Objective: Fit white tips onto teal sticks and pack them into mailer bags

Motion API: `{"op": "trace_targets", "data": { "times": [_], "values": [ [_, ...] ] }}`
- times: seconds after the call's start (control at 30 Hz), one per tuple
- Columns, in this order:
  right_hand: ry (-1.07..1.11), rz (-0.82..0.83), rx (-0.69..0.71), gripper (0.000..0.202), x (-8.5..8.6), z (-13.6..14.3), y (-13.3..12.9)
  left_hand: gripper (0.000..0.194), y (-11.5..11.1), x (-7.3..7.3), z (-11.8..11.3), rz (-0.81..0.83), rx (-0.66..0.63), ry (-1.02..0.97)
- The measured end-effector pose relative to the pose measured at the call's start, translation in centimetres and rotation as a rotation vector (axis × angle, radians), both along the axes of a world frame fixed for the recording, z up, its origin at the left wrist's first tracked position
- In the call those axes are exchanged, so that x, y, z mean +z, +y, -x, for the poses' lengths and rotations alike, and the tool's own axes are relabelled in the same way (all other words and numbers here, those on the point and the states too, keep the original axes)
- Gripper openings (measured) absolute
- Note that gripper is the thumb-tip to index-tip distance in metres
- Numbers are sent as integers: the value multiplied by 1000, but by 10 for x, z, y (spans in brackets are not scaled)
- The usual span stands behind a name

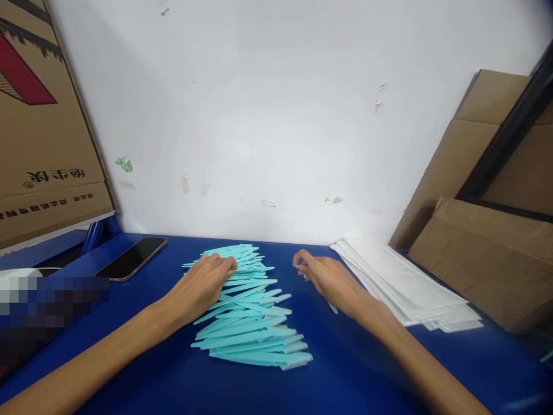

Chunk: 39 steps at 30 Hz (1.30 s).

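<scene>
A long row of slim turquoise sticks with pale caps at their right ends, which look like eyebrow razors (246, 337), lies on the blue table (173, 374). Over the far part of this row is my left hand (207, 282), its fingers curled down and closed; whatever they grip is hidden. To the right of the row, my right hand (324, 279) is held in a pinch. Something small and pale shows at its fingertips, too small to name. Part of a whitish piece (332, 308) shows beneath that hand.
Flat white sleeves or bags (401, 282) lie stacked at the right. A phone (132, 259) rests at the back left. Cardboard boxes (47, 127) stand at the left, with more cardboard (479, 253) at the right. A white wall (276, 115) closes off the back.
</scene>
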State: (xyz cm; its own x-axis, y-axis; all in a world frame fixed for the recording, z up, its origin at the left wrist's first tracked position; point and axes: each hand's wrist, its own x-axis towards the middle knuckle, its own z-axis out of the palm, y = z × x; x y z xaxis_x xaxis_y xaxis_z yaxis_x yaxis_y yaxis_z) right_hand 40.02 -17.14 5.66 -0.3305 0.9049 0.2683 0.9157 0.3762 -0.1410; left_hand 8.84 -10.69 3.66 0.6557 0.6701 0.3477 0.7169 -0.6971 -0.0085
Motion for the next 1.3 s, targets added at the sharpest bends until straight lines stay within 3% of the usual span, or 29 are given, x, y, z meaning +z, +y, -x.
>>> {"op": "trace_targets", "data": {
  "times": [0.23, 0.43, 0.63, 0.9, 1.13, 1.3],
  "values": [
    [170, -55, 134, 31, -5, 17, -6, 29, -1, -2, -2, -25, -44, -25],
    [186, -138, 113, 25, -7, 22, -7, 29, -2, -5, -3, -18, -101, -44],
    [160, -117, 164, 27, -12, 23, -6, 28, -11, -6, -6, -32, -158, -65],
    [369, -115, 207, 26, -20, 34, -15, 29, -29, -8, -14, -90, -243, -113],
    [149, -138, 152, 27, -24, 37, -9, 28, -24, -6, -15, -20, -192, -8],
    [159, -66, 235, 36, -29, 40, -8, 28, -22, -10, -15, 52, -160, 32]
  ]
}}
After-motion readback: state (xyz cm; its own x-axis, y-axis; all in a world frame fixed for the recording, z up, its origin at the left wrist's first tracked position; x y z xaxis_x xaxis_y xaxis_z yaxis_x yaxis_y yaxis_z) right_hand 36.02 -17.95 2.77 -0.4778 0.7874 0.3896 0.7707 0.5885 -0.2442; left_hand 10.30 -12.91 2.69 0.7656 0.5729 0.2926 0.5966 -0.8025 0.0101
